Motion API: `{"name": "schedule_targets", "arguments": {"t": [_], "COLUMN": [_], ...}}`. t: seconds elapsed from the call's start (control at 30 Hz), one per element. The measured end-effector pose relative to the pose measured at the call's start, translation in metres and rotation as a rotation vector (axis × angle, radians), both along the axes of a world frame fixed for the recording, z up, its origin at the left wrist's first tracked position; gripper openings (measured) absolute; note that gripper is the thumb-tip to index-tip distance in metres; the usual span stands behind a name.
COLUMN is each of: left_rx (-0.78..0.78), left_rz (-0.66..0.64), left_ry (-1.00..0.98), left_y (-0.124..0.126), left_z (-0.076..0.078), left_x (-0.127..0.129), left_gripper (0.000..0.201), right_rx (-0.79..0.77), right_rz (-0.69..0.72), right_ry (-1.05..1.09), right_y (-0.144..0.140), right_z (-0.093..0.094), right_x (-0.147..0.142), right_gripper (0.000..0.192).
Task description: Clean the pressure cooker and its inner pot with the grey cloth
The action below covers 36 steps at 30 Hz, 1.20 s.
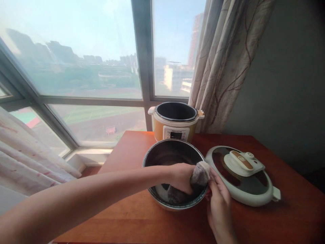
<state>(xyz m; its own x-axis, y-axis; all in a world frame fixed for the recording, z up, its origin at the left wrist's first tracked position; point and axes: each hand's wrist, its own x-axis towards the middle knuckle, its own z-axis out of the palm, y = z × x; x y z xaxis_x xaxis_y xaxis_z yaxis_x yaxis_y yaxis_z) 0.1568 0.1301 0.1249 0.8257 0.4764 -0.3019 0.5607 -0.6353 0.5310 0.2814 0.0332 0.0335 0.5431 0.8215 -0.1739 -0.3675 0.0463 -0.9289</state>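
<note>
Left hand (180, 176) grip closed on grey cloth (199, 177), pressed inside inner pot (157, 157) at right rim | right hand (219, 200) grip pinching that rim, just beside cloth | cooker base (175, 123) behind pot | lid (243, 174) right on counter (127, 213), clear of hands

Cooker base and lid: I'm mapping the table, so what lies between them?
In the head view, only bare red-brown table lies between the cooker base and the lid; the inner pot sits left of that stretch.
</note>
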Motion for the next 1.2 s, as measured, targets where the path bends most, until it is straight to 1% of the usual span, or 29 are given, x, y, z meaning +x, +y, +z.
{"name": "schedule_targets", "arguments": {"t": [0.07,0.17,0.2,0.27,0.37,0.47,0.57,0.63,0.67,0.73,0.8,0.93,1.03,1.07,1.1,1.13,1.17,1.2], "left_rx": [0.052,0.062,0.062,0.071,0.029,-0.078,-0.174,-0.215,-0.230,-0.266,-0.287,-0.297,-0.326,-0.344,-0.361,-0.369,-0.365,-0.345], "left_rz": [-0.159,-0.391,-0.437,-0.450,-0.371,-0.335,-0.313,-0.259,-0.214,-0.107,0.027,0.331,0.560,0.611,0.629,0.610,0.557,0.476], "left_ry": [0.131,0.253,0.286,0.343,0.358,0.291,0.235,0.226,0.223,0.184,0.085,-0.161,-0.298,-0.327,-0.349,-0.365,-0.376,-0.377], "left_y": [0.003,0.010,0.012,0.014,0.014,0.014,0.015,0.014,0.013,0.011,0.008,0.010,0.013,0.013,0.012,0.011,0.009,0.007], "left_z": [0.009,0.019,0.021,0.024,0.027,0.027,0.020,0.012,0.008,0.000,-0.007,-0.017,-0.023,-0.025,-0.027,-0.029,-0.029,-0.029], "left_x": [-0.011,-0.028,-0.032,-0.039,-0.042,-0.043,-0.045,-0.045,-0.045,-0.041,-0.033,-0.012,0.001,0.004,0.005,0.006,0.006,0.005], "left_gripper": [0.048,0.030,0.024,0.018,0.023,0.025,0.022,0.017,0.016,0.019,0.023,0.027,0.029,0.029,0.031,0.033,0.037,0.042], "right_rx": [0.010,0.035,0.040,0.041,0.041,0.044,0.036,0.017,0.006,-0.009,-0.015,-0.022,-0.016,-0.016,-0.017,-0.016,-0.014,-0.011], "right_rz": [-0.011,-0.027,-0.022,-0.004,-0.002,-0.004,0.041,0.050,0.042,0.031,0.044,0.106,0.140,0.150,0.155,0.158,0.161,0.160], "right_ry": [-0.005,-0.010,-0.008,-0.001,0.007,0.001,-0.032,-0.077,-0.102,-0.142,-0.150,-0.129,-0.137,-0.141,-0.142,-0.139,-0.129,-0.116], "right_y": [0.001,0.003,0.004,0.006,0.010,0.011,0.005,-0.003,-0.008,-0.019,-0.027,-0.034,-0.033,-0.032,-0.030,-0.029,-0.027,-0.025], "right_z": [0.002,0.005,0.006,0.008,0.010,0.009,0.004,-0.001,-0.004,-0.008,-0.009,0.000,0.007,0.008,0.008,0.008,0.007,0.006], "right_x": [0.001,0.002,0.002,0.002,0.002,0.005,0.009,0.011,0.010,0.007,0.003,-0.005,-0.006,-0.006,-0.006,-0.005,-0.005,-0.004], "right_gripper": [0.076,0.072,0.071,0.071,0.068,0.068,0.071,0.073,0.073,0.073,0.074,0.079,0.083,0.083,0.084,0.083,0.082,0.081]}}
